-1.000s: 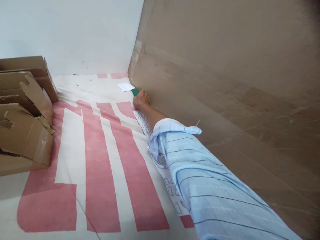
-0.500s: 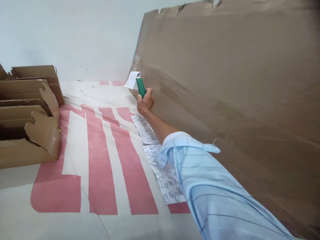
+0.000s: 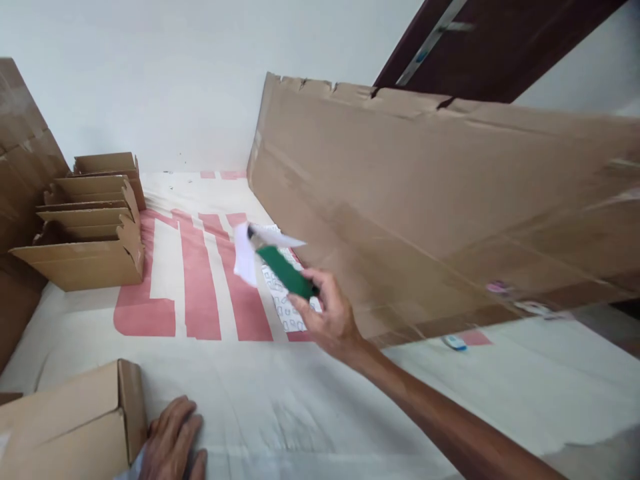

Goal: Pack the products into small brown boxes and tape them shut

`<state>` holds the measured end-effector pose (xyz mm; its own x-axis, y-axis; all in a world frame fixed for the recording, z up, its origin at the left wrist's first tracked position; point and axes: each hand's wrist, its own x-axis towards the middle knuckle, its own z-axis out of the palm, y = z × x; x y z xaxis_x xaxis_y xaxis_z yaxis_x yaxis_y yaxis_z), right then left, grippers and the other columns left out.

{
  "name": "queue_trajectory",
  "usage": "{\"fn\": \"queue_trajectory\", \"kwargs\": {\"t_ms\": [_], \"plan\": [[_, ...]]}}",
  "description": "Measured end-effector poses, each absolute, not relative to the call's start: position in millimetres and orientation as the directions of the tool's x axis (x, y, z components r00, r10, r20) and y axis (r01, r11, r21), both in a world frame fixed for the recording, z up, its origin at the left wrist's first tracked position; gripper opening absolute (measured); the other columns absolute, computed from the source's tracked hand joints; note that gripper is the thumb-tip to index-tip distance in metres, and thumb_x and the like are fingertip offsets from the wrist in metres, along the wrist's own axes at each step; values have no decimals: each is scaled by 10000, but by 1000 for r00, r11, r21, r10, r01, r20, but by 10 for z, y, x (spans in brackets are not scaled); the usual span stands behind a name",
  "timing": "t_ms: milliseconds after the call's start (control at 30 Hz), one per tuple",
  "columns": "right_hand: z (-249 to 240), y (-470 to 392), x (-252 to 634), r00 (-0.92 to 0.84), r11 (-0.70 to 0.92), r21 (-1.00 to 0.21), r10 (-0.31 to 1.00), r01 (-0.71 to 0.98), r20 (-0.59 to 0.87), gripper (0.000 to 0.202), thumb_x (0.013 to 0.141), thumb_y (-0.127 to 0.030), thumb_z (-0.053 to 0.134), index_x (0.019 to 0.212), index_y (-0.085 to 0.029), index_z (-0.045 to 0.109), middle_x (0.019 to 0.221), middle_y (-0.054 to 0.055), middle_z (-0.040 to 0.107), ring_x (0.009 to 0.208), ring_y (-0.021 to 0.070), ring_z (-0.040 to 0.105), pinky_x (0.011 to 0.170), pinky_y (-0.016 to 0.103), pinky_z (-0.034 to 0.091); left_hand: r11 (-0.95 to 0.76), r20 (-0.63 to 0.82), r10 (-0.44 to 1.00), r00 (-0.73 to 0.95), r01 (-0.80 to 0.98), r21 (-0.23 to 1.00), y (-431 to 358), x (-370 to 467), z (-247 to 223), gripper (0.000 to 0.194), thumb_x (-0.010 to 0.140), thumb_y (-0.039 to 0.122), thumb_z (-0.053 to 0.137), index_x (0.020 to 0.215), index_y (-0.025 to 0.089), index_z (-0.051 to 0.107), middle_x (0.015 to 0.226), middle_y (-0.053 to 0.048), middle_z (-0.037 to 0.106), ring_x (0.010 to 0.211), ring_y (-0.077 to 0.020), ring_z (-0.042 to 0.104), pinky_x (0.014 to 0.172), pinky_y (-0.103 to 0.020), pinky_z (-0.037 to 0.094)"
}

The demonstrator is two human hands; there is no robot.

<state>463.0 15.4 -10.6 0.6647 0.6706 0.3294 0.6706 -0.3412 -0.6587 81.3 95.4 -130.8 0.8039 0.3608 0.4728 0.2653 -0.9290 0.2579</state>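
My right hand is closed around the green handle of a tool, with a dark, metallic-looking part at its far end. A folded white sheet of paper hangs at that end; how it is attached is blurred. Below it, white sheets with a small printed pattern lie on the cloth-like cover. Low on the left, my left hand rests on the surface with fingers stretched, holding nothing. It is right beside a closed cardboard box and may touch it.
Several open cardboard boxes stand in a row at the left against taller cardboard. A large cardboard panel rises along the right. The white cover carries red lettering. A small white and blue item lies beside the panel.
My right hand has drawn back toward me from the panel's far end, bringing the green tool and paper along. The view has widened, and my left hand and the closed box now show.
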Motion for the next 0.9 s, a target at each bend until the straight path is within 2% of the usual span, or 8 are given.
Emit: {"fn": "queue_trajectory", "kwargs": {"t_ms": [67, 167, 300, 400, 500, 633, 767, 900], "plan": [[-172, -217, 4417, 514, -262, -647, 825, 716, 234, 315, 912, -482, 612, 1219, -418, 649, 1078, 67, 744, 917, 318, 731, 808, 493, 637, -923, 476, 370, 798, 259, 284, 960, 825, -1244, 362, 982, 230, 629, 1343, 205, 650, 1352, -180, 755, 1243, -301, 762, 1011, -389, 656], [-148, -607, 4335, 267, -141, -599, 956, 788, 126, 228, 952, -400, 584, 1146, -354, 694, 1047, 77, 753, 934, 294, 736, 804, 456, 632, -905, 494, 406, 768, 263, 335, 952, 866, -1165, 320, 983, 201, 591, 1299, 198, 640, 1317, -180, 747, 1213, -299, 759, 998, -407, 653], [118, -906, 4458, 273, -213, -571, 962, 792, 20, 225, 995, -385, 561, 1136, -265, 688, 1026, 69, 751, 889, 243, 713, 809, 382, 600, -901, 493, 401, 772, 234, 366, 963, 891, -1170, 314, 982, 184, 593, 1292, 207, 635, 1314, -166, 731, 1215, -299, 738, 997, -418, 642], [283, -976, 4456, 301, -322, -647, 942, 691, -148, 186, 976, -402, 602, 1085, -274, 680, 974, 21, 734, 826, 213, 672, 763, 332, 569, -891, 481, 414, 773, 236, 388, 975, 872, -1208, 320, 979, 177, 598, 1294, 215, 635, 1318, -153, 724, 1221, -300, 727, 1007, -427, 635], [211, -965, 4287, 219, -318, -717, 948, 620, -231, 163, 933, -342, 611, 1064, -262, 665, 990, 15, 717, 885, 215, 661, 800, 323, 548, -886, 474, 427, 770, 251, 391, 970, 881, -1196, 432, 960, 168, 602, 1390, 208, 599, 1349, -161, 710, 1241, -306, 715, 1024, -444, 629], [-182, -969, 3981, 113, -238, -739, 970, 631, -216, 238, 895, -264, 622, 1129, -234, 661, 1093, 55, 702, 980, 224, 664, 909, 358, 544, -882, 444, 438, 782, 279, 380, 991, 1083, -1057, 610, 967, 100, 501, 1566, 216, 489, 1565, -178, 603, 1466, -323, 585, 1145, -508, 555], [-386, -858, 4071, 1, -43, -715, 998, 698, -58, 199, 972, -354, 628, 1110, -228, 697, 1137, 105, 722, 1102, 267, 665, 989, 419, 543, -893, 330, 395, 857, 274, 358, 1145, 1516, -914, 551, 1016, 117, 448, 1542, 240, 557, 1660, -143, 549, 1583, -338, 464, 1144, -542, 528], [-198, -344, 4819, 283, -101, -616, 937, 781, 207, 289, 1078, -359, 467, 1128, -238, 725, 1200, 121, 746, 1158, 277, 677, 1057, 455, 522, -932, 277, 285, 917, 199, 302, 1337, 1894, -960, 491, 1037, 201, 515, 1519, 200, 608, 1655, -156, 561, 1579, -362, 472, 1122, -526, 520]]}}
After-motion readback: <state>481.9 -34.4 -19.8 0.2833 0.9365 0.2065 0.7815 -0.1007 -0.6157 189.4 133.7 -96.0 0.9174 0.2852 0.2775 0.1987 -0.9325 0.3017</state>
